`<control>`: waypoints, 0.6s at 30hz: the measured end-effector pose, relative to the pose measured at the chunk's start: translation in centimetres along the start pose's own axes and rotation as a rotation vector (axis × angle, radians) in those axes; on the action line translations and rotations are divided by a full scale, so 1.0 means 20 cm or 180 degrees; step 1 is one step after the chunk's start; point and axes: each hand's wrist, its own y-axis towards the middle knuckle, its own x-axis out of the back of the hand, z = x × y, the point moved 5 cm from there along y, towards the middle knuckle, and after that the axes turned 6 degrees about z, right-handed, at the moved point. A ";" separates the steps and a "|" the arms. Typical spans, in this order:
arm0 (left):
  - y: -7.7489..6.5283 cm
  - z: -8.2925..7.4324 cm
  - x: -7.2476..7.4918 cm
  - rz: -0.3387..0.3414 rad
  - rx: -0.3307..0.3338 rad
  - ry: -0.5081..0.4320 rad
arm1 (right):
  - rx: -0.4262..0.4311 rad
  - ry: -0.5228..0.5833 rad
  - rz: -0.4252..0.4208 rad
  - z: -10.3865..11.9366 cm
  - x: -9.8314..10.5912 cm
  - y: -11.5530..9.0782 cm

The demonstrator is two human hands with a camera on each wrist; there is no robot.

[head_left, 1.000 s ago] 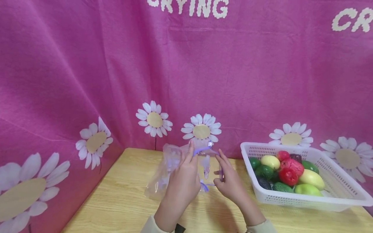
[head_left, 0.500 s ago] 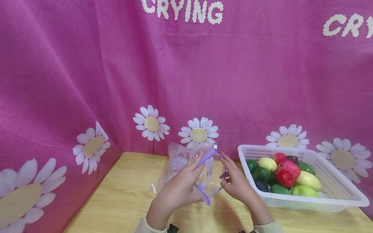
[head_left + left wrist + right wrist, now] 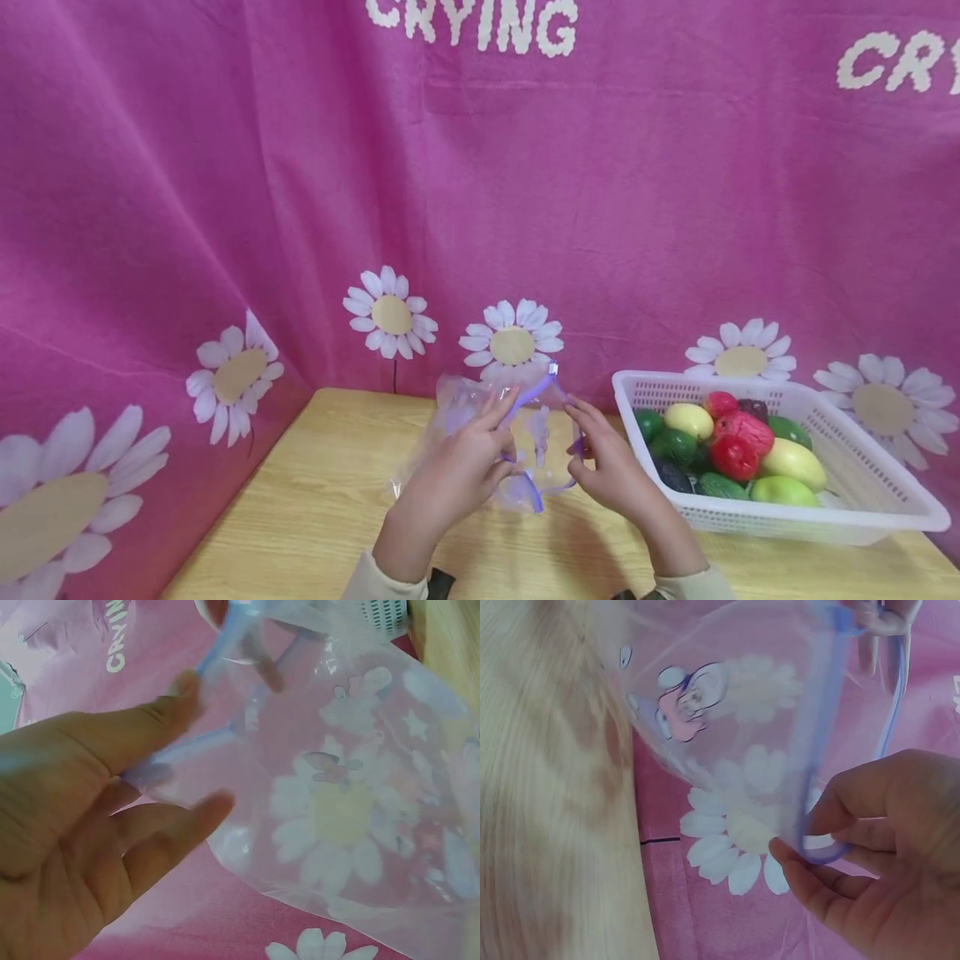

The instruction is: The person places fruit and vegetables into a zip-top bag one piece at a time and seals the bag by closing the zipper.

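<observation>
Loosely, a clear, crinkled plastic bag (image 3: 337,780) (printed with little cartoon figures) gapes between both hands above the wood-grained table (image 3: 300,483). The right hand (image 3: 611,467) pinches its smooth purple rim (image 3: 817,750) between thumb and fingers; the left hand (image 3: 453,471) touches the mouth, fingers spread apart. Rightward, a white perforated basket (image 3: 813,520) holds rounded fruit and vegetables (image 3: 738,446).
</observation>
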 end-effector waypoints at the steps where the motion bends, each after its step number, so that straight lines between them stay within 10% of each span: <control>1: 0.00 0.00 0.01 -0.0080 -0.0045 0.0031 | 0.0019 0.0008 -0.0027 0.00 0.01 0.00; 12: -0.01 0.02 0.04 -0.0248 0.0032 -0.0506 | 0.0130 -0.0114 -0.0238 0.02 0.13 0.00; 18: 0.00 0.03 0.07 -0.0323 0.0118 -0.0594 | -0.0924 -0.0768 -0.0483 -0.12 0.34 -0.08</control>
